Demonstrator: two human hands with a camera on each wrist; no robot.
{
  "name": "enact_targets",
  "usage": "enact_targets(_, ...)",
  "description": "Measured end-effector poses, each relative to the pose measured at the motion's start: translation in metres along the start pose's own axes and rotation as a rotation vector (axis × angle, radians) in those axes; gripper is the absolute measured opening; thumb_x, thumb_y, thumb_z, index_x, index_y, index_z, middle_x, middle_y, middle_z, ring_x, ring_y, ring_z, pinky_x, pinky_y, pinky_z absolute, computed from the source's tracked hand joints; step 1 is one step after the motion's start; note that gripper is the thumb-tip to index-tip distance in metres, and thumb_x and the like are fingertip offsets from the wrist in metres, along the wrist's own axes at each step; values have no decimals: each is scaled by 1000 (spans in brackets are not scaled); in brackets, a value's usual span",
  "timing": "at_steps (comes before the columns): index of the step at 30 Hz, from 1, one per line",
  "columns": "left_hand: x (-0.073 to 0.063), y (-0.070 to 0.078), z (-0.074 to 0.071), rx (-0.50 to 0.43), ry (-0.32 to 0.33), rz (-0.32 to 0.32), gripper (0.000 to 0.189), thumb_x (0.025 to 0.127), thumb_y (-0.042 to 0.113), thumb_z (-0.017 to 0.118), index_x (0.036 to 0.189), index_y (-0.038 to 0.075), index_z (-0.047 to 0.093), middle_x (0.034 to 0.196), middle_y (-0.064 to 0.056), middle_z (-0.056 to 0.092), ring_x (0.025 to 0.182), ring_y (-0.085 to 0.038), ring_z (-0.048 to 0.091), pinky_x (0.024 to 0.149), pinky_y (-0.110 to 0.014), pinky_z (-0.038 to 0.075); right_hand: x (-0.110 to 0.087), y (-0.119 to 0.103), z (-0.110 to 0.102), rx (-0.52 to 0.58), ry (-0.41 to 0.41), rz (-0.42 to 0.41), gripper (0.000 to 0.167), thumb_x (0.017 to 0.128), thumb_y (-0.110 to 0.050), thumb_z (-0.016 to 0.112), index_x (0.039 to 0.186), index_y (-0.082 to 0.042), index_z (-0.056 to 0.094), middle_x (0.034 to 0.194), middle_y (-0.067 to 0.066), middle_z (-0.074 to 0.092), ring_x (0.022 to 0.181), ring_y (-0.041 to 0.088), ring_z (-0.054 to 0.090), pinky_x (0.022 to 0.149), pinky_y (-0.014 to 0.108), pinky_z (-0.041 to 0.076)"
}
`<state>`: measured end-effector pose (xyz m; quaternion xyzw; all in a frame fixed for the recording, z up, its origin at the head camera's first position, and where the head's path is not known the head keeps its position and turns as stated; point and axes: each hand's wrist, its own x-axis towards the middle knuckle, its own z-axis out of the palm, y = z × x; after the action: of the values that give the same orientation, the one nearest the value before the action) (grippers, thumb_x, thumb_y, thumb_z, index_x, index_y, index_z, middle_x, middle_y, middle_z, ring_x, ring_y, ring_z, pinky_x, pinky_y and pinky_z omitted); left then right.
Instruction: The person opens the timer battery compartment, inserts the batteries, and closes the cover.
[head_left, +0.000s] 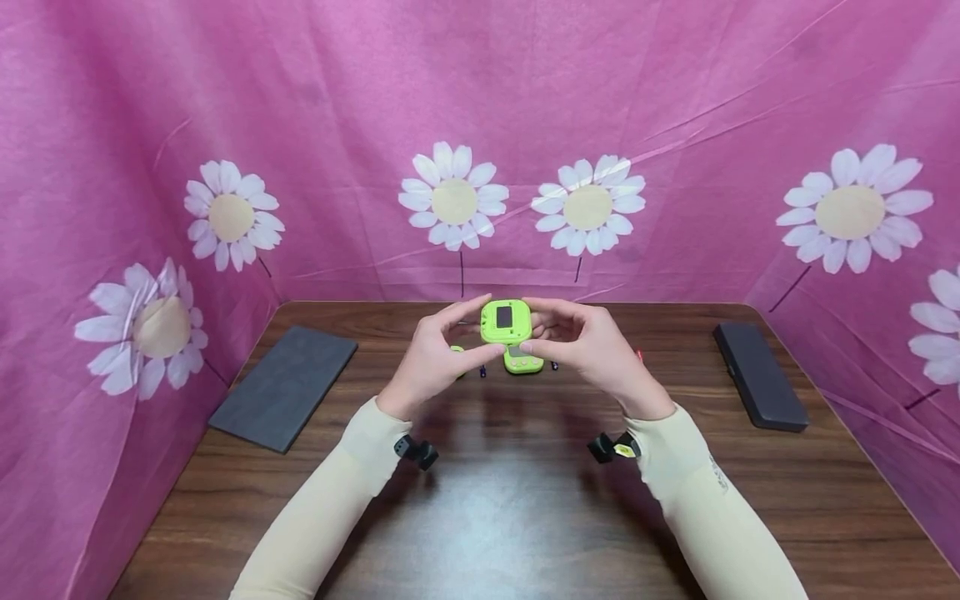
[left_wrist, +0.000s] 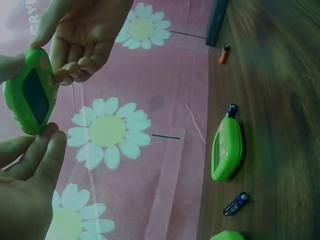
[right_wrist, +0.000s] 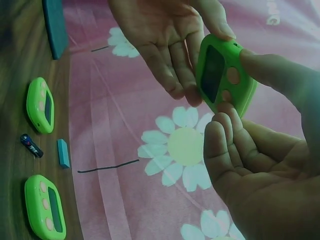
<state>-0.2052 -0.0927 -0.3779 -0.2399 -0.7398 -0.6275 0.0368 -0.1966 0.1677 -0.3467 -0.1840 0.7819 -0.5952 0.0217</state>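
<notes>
Both hands hold up one small green electronic gadget [head_left: 506,321] above the far part of the table. Its back, bearing a dark rectangle, faces the head camera; a screen and round buttons show on its other side [right_wrist: 227,75] in the right wrist view. My left hand [head_left: 435,354] pinches one edge between thumb and fingers. The opposite edge is pinched by my right hand [head_left: 596,350]. Below lies a second green gadget [head_left: 523,362], and a third [head_left: 457,351] is partly hidden behind the left hand.
Small dark blue batteries [head_left: 483,372] lie near the gadgets. An orange battery [left_wrist: 224,54] and a small teal block [right_wrist: 63,153] are on the table too. A flat dark grey board [head_left: 285,387] lies at left, a long black case [head_left: 761,377] at right. Flowered pink cloth hangs behind.
</notes>
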Motion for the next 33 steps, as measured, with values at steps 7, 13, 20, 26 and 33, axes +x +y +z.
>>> enact_targets(7, 3, -4, 0, 56, 4, 45, 61, 87, 11, 95, 145, 15, 75, 128, -7, 80, 119, -19, 71, 104, -32, 64, 7, -2, -12, -13, -22, 140, 45, 101, -23, 85, 143, -9, 76, 106, 1, 84, 91, 15, 77, 82, 25, 63)
enact_targets(13, 1, -7, 0, 158, 18, 85, 64, 84, 17, 99, 144, 17, 75, 126, -3, 80, 116, -17, 71, 83, -22, 62, 18, -11, -14, 41, -44, 289, 41, 105, -24, 80, 135, 3, 77, 88, -2, 82, 79, 11, 75, 78, 27, 67)
enact_targets(20, -2, -8, 2, 319, 25, 187, 67, 84, 24, 101, 145, 13, 75, 130, -2, 81, 121, -18, 74, 95, -35, 63, 23, -20, -7, -42, -58, 365, 37, 100, -25, 84, 125, 3, 81, 83, -3, 76, 75, 13, 68, 73, 26, 62)
enact_targets(26, -2, -7, 3, 362, 27, 207, 71, 83, 24, 101, 146, 10, 73, 132, -3, 81, 125, -19, 74, 104, -42, 62, 26, -21, -5, -35, -43, 381, 34, 100, -19, 82, 123, 7, 80, 78, -2, 72, 72, 11, 66, 70, 24, 61)
enact_targets(33, -1, -9, 5, 383, 25, 202, 71, 82, 24, 101, 146, 10, 73, 133, -5, 81, 126, -20, 74, 101, -45, 63, 26, -21, -4, 16, -40, 394, 35, 102, -13, 79, 127, 11, 76, 76, -3, 70, 69, 8, 63, 67, 22, 59)
